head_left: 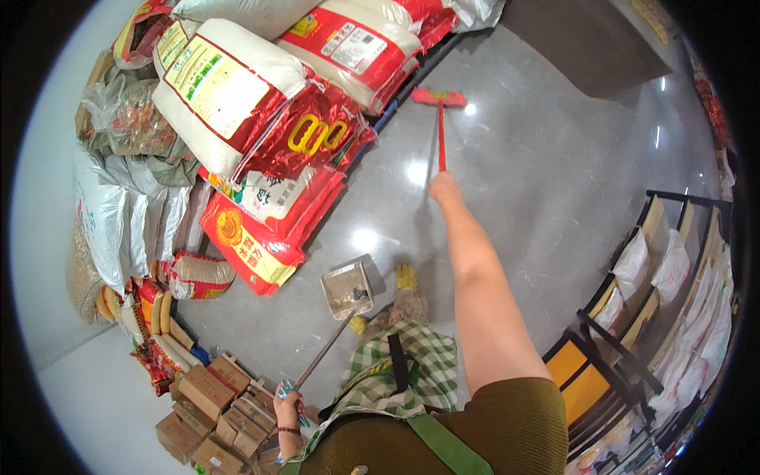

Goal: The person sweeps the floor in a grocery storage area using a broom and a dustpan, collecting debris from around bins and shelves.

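My right hand [445, 187], arm stretched out ahead, is closed around the red handle of a broom [441, 139]. The broom's pink-red head [439, 98] is on the grey floor beside the pallet edge. Low on the left, my left hand [288, 404] grips the long handle of a dustpan [347, 291]. Some dark debris lies in the pan, which is on the floor in front of my yellow shoes [406, 276]. A bluish item [289, 389] shows at the left hand; I cannot tell whether it is a cloth or part of the handle.
Large sacks [217, 89] are piled on a low dark pallet [415, 83] at the left. Cardboard boxes [205, 392] stack up at lower left. Shelving [629, 267] with white bags [671, 267] stands at right. A dark panel [582, 47] juts in at upper right.
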Motion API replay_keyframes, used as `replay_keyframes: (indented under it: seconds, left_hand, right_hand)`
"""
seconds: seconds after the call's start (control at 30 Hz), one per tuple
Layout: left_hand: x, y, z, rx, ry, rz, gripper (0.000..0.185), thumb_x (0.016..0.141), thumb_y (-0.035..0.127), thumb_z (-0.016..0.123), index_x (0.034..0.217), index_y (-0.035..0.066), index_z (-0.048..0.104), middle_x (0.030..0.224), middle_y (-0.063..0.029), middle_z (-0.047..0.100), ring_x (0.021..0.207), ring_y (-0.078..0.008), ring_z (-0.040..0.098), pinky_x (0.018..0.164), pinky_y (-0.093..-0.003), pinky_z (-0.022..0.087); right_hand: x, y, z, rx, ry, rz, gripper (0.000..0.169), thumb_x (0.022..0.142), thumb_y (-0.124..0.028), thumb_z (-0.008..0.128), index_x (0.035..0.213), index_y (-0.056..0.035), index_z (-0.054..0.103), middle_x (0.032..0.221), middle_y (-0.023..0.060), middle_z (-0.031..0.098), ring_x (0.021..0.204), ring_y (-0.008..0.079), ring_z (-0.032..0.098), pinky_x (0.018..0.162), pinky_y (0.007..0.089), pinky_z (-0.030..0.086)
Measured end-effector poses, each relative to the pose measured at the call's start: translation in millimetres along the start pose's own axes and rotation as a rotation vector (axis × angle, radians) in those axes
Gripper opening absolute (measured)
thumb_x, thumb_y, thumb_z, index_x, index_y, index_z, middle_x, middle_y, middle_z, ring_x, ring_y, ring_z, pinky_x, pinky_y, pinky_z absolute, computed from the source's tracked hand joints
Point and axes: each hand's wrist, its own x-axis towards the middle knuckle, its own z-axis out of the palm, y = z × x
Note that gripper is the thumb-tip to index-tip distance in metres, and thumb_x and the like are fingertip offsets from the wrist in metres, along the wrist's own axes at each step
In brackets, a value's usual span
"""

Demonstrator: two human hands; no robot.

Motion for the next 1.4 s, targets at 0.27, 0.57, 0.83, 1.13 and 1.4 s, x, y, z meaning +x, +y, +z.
replay_keyframes:
  seconds: [0.27, 0.57, 0.83, 1.13, 1.4]
  left_hand:
    - [-13, 24, 29, 0.061, -0.037, 0.060, 0.025, 0.074, 0.003, 0.050, 0.098, 0.004, 0.059, 0.057, -0.0037, 0.053, 0.037, -0.0109, 0.041, 0.034, -0.0251, 0.034]
    - [10, 22, 22, 0.101, -0.130, 0.130, 0.024, 0.075, 0.006, 0.054, 0.098, 0.003, 0.058, 0.060, -0.0051, 0.053, 0.039, -0.0116, 0.042, 0.037, -0.0253, 0.033]
    - [12, 20, -1, 0.051, -0.178, 0.151, 0.024, 0.077, 0.002, 0.050, 0.100, 0.003, 0.056, 0.061, -0.0053, 0.052, 0.038, -0.0111, 0.040, 0.036, -0.0263, 0.034]
    - [32, -13, -30, 0.046, -0.211, 0.169, 0.024, 0.076, 0.003, 0.052, 0.099, 0.005, 0.057, 0.059, -0.0040, 0.052, 0.037, -0.0110, 0.042, 0.035, -0.0250, 0.034]
    - [46, -44, -53, 0.105, -0.169, 0.186, 0.021, 0.075, 0.003, 0.053, 0.094, 0.007, 0.060, 0.058, -0.0032, 0.052, 0.036, -0.0102, 0.042, 0.033, -0.0252, 0.033]
  right_hand:
    - [-124, 65, 90, -0.232, -0.154, -0.247, 0.028, 0.092, -0.015, 0.043, 0.109, -0.0022, 0.060, 0.114, 0.0133, 0.058, 0.104, 0.0281, 0.061, 0.086, 0.0382, 0.051]
    - [-224, 46, 69, -0.084, -0.286, -0.182, 0.025, 0.094, -0.019, 0.039, 0.106, -0.0017, 0.053, 0.099, 0.0227, 0.066, 0.093, 0.0367, 0.066, 0.080, 0.0455, 0.052]
    - [-259, 29, 134, -0.153, -0.127, -0.292, 0.021, 0.092, -0.017, 0.042, 0.098, -0.0037, 0.058, 0.088, 0.0184, 0.068, 0.088, 0.0335, 0.067, 0.075, 0.0440, 0.053]
    - [-263, 146, 68, -0.289, -0.218, -0.148, 0.023, 0.091, -0.017, 0.047, 0.107, -0.0069, 0.061, 0.103, 0.0157, 0.067, 0.095, 0.0318, 0.067, 0.079, 0.0414, 0.054]
    - [-292, 187, 4, -0.125, -0.371, -0.066, 0.035, 0.084, -0.028, 0.055, 0.100, 0.0018, 0.065, 0.101, 0.0258, 0.064, 0.095, 0.0380, 0.063, 0.081, 0.0447, 0.051]
